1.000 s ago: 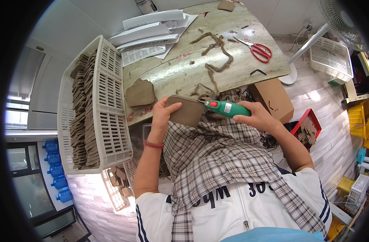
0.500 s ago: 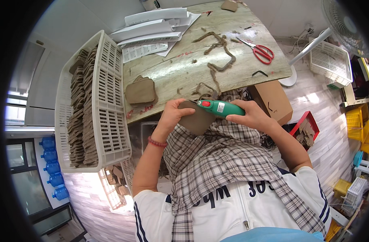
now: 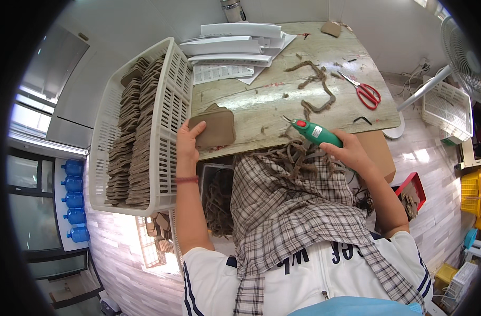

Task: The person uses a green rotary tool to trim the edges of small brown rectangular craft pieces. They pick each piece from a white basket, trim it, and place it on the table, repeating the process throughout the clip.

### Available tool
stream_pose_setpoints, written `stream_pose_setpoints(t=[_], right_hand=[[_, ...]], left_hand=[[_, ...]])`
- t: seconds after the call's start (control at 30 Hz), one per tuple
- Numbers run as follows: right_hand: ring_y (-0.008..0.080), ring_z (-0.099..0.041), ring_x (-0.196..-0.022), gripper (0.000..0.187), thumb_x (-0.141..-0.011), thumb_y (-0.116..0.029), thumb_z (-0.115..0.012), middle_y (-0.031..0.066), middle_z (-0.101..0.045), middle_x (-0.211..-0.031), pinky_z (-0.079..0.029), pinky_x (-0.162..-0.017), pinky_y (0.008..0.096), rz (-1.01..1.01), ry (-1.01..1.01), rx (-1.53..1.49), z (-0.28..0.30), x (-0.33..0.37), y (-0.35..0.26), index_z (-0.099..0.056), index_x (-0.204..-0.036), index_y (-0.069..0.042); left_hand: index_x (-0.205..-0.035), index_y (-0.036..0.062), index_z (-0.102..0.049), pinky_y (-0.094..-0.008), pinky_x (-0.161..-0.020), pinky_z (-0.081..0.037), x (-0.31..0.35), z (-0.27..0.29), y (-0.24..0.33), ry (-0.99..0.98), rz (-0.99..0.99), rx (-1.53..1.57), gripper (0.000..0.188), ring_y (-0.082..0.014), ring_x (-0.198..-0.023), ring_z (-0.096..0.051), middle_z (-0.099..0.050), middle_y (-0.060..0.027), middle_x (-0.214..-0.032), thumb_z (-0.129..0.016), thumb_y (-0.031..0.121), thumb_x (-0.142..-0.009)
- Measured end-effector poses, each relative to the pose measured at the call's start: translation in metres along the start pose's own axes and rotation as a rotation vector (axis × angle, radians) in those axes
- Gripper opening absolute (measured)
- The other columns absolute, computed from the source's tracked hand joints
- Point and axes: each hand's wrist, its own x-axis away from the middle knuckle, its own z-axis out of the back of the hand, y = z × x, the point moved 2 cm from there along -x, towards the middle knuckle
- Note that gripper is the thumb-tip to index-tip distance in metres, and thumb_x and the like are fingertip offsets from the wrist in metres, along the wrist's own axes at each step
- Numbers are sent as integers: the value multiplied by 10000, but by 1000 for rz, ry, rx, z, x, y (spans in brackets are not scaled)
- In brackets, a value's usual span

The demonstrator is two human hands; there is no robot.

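Observation:
My left hand (image 3: 188, 145) grips a brown rounded fabric pad (image 3: 218, 129) by its left end, thumb on top. That pad lies over one or more similar pads at the left front of the table (image 3: 251, 113). In my right hand (image 3: 352, 151) is a green handheld electric cutter (image 3: 317, 134) with a red button. Its narrow tip points up and left above the table's front edge. Brown fuzzy trimmings (image 3: 298, 158) are heaped on my checked apron below the cutter.
A white plastic crate (image 3: 180, 95) packed with brown pads stands to the left. Red-handled scissors (image 3: 368, 97), a black hex key (image 3: 363, 119), long trimmings (image 3: 324, 105) and papers (image 3: 235, 50) lie on the table. A cardboard box (image 3: 376, 152) and fan (image 3: 464, 58) are to the right.
My left hand has carried the pad from above my lap to the pads on the table. My right hand, still holding the cutter, has drawn apart from it. The whole view has shifted.

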Motion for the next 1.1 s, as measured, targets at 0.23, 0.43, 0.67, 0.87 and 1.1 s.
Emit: stream_pose_setpoints(t=[0.23,0.43,0.67,0.87,1.1], right_hand=[[324,-643,-769,510,-799,-408,-721,166,-665,-853,-491,-702,401,145,222,445,20,-61,23,-617,-1126,-32],[359,-603,-1061,813,-736,-417,-764,198,-598,-1212,-481,-893,418,217,243,581,8,-121,28,-427,-1368,-32],[362,-614,-935,760,-722,-326,-787,166,-605,-1072,-497,-803,420,338,329,733,-17,-172,34,-443,-1337,-40],[295,-565,-1023,843,-742,-418,-759,124,-612,-1065,-449,-843,427,249,394,926,-28,-176,32,-397,-1411,-54],[318,-522,-1137,827,-793,-451,-725,172,-560,-1221,-418,-954,436,549,657,780,-24,-158,27,-365,-1427,-60]], left_hand=[[-1377,47,-445,-429,-1118,-274,-56,6,4,50,-236,-1487,889,-325,-1375,-293,-406,-160,-1443,-853,285,-623],[-1397,28,-423,-404,-1070,-371,-104,5,8,-464,369,-1684,1034,-359,-1319,-397,-452,-172,-1415,-904,332,-535],[-1198,-131,-527,-409,-966,-472,-103,18,1,-312,360,-1415,936,-391,-1161,-551,-506,-314,-1279,-932,317,-483],[-1270,-67,-423,-434,-919,-481,-69,6,-7,-197,86,-1316,995,-403,-1055,-600,-625,-257,-1061,-925,276,-482],[-1106,31,-476,-457,-828,-492,-33,-37,12,43,-370,-1222,669,-396,-1006,-608,-637,-207,-1057,-880,128,-582]])
